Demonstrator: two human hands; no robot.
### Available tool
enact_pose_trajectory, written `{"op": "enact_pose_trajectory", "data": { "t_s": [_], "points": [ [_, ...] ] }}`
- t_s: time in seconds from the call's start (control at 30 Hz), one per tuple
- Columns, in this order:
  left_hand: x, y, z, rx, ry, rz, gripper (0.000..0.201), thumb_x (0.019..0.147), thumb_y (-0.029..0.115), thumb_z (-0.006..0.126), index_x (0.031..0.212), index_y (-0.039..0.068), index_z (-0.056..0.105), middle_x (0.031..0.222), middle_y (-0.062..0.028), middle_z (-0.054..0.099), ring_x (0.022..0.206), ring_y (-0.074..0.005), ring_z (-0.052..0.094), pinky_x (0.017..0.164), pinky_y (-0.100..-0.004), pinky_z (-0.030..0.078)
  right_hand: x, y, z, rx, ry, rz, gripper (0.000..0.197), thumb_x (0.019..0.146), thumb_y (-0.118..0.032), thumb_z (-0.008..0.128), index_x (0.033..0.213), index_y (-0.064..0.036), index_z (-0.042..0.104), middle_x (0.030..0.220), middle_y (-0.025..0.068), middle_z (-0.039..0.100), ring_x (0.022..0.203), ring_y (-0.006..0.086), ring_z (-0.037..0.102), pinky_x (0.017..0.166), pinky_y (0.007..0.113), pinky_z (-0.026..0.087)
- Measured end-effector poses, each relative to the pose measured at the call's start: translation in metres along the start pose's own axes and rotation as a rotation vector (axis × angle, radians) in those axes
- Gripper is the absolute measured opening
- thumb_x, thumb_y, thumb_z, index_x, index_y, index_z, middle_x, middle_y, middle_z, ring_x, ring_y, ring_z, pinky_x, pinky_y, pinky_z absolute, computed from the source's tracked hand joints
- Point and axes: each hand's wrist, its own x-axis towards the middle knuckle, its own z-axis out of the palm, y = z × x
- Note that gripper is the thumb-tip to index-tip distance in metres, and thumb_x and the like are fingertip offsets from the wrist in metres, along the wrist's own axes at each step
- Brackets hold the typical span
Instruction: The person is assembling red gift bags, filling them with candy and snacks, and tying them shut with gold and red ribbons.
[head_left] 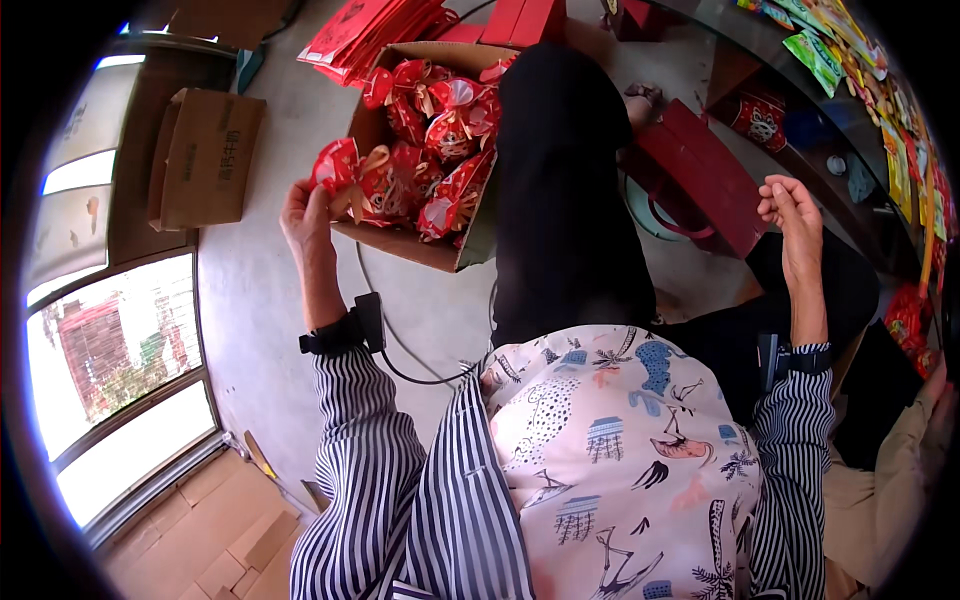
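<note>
At the near left rim of an open cardboard box [375,240], my left hand [308,210] pinches a red gift bag [338,162] gathered and tied with a gold ribbon. Several similar red printed bags [455,135] with ribbons fill the box, which stands by my left leg. My right hand [797,210] is raised above my right knee, beside a dark red handled gift box [705,175]. Its fingers are curled in against the thumb, and I see nothing in them.
Flat red paper bags [370,35] lie beyond the box. A brown carton [210,160] stands at left on the floor. To the right is a dark glass-topped table [690,45] with colourful snack packets [900,150]. Another person's sleeve [890,490] shows at lower right.
</note>
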Motion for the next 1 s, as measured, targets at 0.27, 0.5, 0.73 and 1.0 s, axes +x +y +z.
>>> {"op": "enact_pose_trajectory", "data": {
  "t_s": [0.27,0.5,0.73,1.0],
  "points": [
    [-0.019,-0.069,-0.021,0.784,-0.035,-0.035,0.026,0.079,0.023,0.064,0.093,0.002,0.068,0.086,-0.0185,0.07,0.081,-0.0288,0.069,0.074,-0.0366,0.052,-0.001,-0.001,0.002,-0.013,-0.021,0.021,0.018,0.099,-0.015,0.055,0.108,-0.0037,0.064,0.093,0.002,0.066,0.075,0.0052,0.059,0.068,0.019,0.045],
    [-0.025,-0.058,-0.012,1.053,-0.104,-0.046,0.021,0.08,0.024,0.063,0.094,0.009,0.071,0.09,-0.0133,0.071,0.089,-0.0332,0.067,0.077,-0.042,0.051,-0.002,-0.006,0.005,-0.01,-0.023,0.026,0.017,0.099,-0.015,0.055,0.107,-0.0034,0.064,0.093,0.002,0.066,0.075,0.0048,0.058,0.067,0.019,0.045],
    [-0.007,-0.039,-0.012,1.058,-0.142,-0.001,0.019,0.083,0.023,0.062,0.096,0.012,0.072,0.093,-0.0127,0.071,0.091,-0.0324,0.067,0.078,-0.0416,0.052,-0.003,-0.016,0.003,-0.021,-0.081,0.006,0.018,0.099,-0.016,0.054,0.109,-0.0035,0.063,0.092,0.0013,0.065,0.077,0.0054,0.057,0.07,0.02,0.045],
    [0.032,0.037,0.033,0.817,-0.098,0.265,0.021,0.085,0.021,0.064,0.096,0.006,0.073,0.082,-0.0125,0.072,0.077,-0.0239,0.071,0.072,-0.0336,0.053,0.001,-0.034,-0.007,-0.052,-0.133,-0.087,0.016,0.098,-0.015,0.053,0.104,-0.0044,0.063,0.087,0.0003,0.063,0.073,0.0055,0.057,0.068,0.021,0.044]
  ]
}}
